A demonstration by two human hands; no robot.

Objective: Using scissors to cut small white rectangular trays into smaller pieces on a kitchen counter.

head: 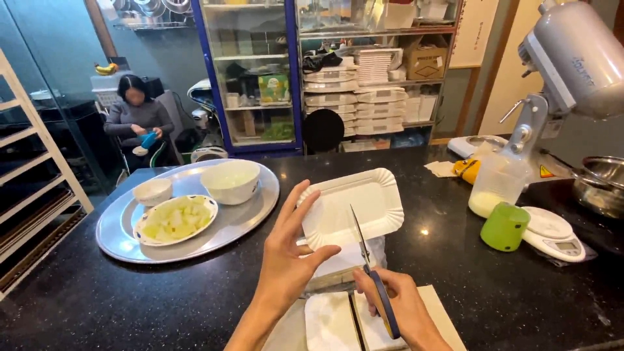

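Two hands busy over a black counter [78, 305], and plenty set out around them. Going from the left: far back, a seated person [136, 114], busy with something blue, not part of this work. Nearer, a big round metal tray [117, 227] with a small bowl [153, 190], a plate of pale cut pieces [177, 219] and a big white bowl [231, 181] on it.

Then the left hand [289, 257]: fingers spread wide, up along the left edge of a white paper plate [354, 205], thumb tucked at its near edge. Seems to be holding the plate steady, maybe tipping it up a little; hard to tell from this angle.

Next, a knife [359, 237]. Thin blade lying across the near half of the paper plate, tip pointing away from the body and a bit to the left. Long line of the knife running near to far, blue handle at the near end. Right hand [396, 305] wrapped tight around that handle, fingers closed, low in the view. Under both hands, white blocks [328, 322] on a pale board.

Looks like the start of a cut or a scrape, with the blade just set in place. Calls for a steady plate, a slow push along the blade's line, and a thumb kept well away from the edge.

Off to the right: a clear jug [497, 182], a green cup [505, 226], a small white scale [552, 231], a metal bowl [601, 182], and a grey mixer [572, 58] above.
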